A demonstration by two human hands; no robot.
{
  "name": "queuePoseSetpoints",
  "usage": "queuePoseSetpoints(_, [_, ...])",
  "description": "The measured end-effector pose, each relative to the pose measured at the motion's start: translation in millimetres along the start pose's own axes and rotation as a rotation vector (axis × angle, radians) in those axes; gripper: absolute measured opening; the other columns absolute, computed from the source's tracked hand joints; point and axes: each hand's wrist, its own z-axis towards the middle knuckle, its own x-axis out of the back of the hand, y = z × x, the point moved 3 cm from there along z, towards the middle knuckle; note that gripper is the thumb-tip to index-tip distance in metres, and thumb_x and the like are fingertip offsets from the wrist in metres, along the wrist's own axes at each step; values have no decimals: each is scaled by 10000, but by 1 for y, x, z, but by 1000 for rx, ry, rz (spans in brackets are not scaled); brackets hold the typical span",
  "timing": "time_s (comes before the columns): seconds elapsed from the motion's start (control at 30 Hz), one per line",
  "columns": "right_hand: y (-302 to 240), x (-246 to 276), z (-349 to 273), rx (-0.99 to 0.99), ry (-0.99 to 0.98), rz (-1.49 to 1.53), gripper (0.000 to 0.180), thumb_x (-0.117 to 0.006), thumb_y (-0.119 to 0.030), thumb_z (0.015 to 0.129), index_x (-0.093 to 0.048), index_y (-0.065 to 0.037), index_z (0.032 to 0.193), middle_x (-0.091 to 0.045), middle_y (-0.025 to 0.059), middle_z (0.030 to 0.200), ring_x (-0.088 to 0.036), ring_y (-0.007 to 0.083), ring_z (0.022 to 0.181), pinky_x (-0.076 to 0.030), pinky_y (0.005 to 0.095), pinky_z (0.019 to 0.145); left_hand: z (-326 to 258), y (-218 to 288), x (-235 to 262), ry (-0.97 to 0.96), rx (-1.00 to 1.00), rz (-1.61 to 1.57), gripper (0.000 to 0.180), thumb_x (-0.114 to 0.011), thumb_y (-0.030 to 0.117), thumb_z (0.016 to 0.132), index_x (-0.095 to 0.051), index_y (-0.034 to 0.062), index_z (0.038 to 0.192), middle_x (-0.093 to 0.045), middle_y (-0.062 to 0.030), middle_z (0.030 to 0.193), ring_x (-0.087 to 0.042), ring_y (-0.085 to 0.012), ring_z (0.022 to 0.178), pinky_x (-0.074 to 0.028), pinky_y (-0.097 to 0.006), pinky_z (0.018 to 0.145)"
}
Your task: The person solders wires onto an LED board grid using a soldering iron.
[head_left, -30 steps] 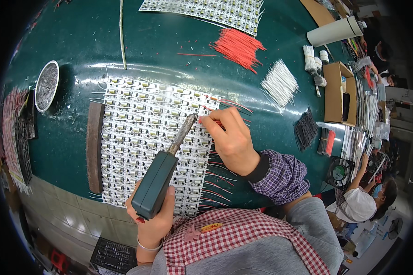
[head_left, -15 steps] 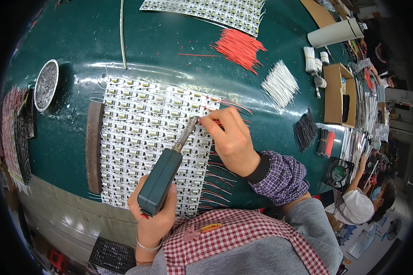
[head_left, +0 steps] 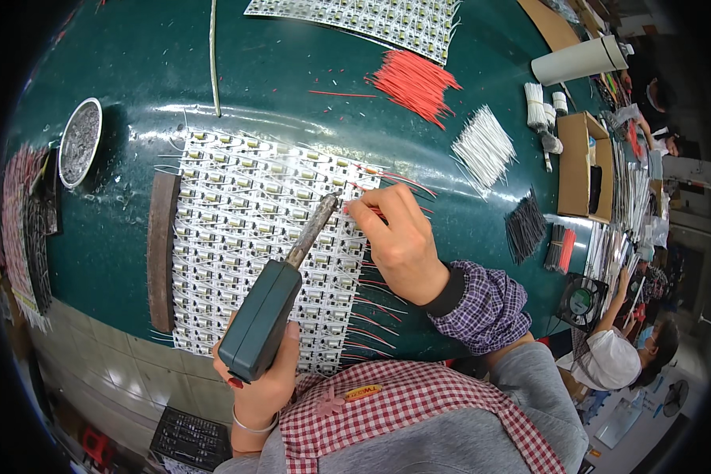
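Note:
My left hand [head_left: 272, 381] is closed round the handle of a dark green soldering gun [head_left: 262, 320]. Its metal tip points up and right, close to my right fingertips, above a white sheet of circuit boards [head_left: 253, 237] set with rows of small components. My right hand [head_left: 403, 245] pinches a red wire [head_left: 378, 212] near the sheet's upper right edge; its fingers hide most of that wire. Other red and white wires [head_left: 375, 336] stick out along the sheet's right edge. Whether the tip touches a board, I cannot tell.
A dark bar [head_left: 163, 253] lies along the sheet's left edge. Beyond are a round metal dish [head_left: 81, 144], bundles of red wires [head_left: 412, 85], white wires [head_left: 483, 148] and black wires [head_left: 524, 227], a cardboard box [head_left: 578, 170], a bottle [head_left: 581, 60] and a small fan [head_left: 583, 300].
The soldering gun and my left hand have shifted slightly left, and the tip has drawn a little away from my right fingertips. My right hand stays in place, still pinching.

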Motion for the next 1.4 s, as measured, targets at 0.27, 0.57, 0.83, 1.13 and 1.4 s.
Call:
queuePoseSetpoints(0.27, [-1, 1, 0, 1, 10, 0, 303, -638, 54, 731, -631, 56, 1034, -578, 141, 986, -561, 284, 898, -515, 342, 745, -5, -5, 0, 51, -89, 36, 233, -803, 88, 787, -710, -40, 958, -703, -104, 827, -653, -194, 632, -503, -306, 586])
queuePoseSetpoints(0.57, [-4, 6, -8, 41, 80, 38, 335, -640, 49, 718, -636, 53, 1053, -588, 132, 976, -559, 279, 877, -504, 346, 741, -15, -9, 6, 57, 41, -7, 258, -817, 80, 779, -707, -62, 965, -700, -119, 837, -650, -213, 632, -500, -312, 584])
queuePoseSetpoints(0.83, [-8, 2, -14, 13, 51, 100, 354, -656, 96, 697, -648, 38, 1046, -589, 115, 960, -560, 259, 852, -504, 325, 693, -17, -9, 7, 23, 28, -34, 219, -798, 47, 775, -703, -56, 942, -695, -117, 820, -649, -176, 655, -498, -295, 599])
queuePoseSetpoints(1.13, [-8, 0, -16, -4, 26, 92, 354, -649, 108, 701, -642, 43, 1048, -583, 122, 974, -564, 269, 865, -510, 332, 697, -10, -5, 3, -72, -32, -39, 155, -740, -29, 775, -676, -68, 911, -650, -87, 780, -595, -132, 625, -457, -265, 554])
queuePoseSetpoints(1.4, [-11, 0, -15, -9, 6, 70, 350, -654, 83, 705, -637, 52, 1053, -584, 128, 994, -562, 278, 895, -513, 334, 716, -8, 3, 2, -88, -25, -15, 118, -720, -47, 777, -665, -65, 880, -640, -83, 773, -575, -109, 616, -439, -260, 541])
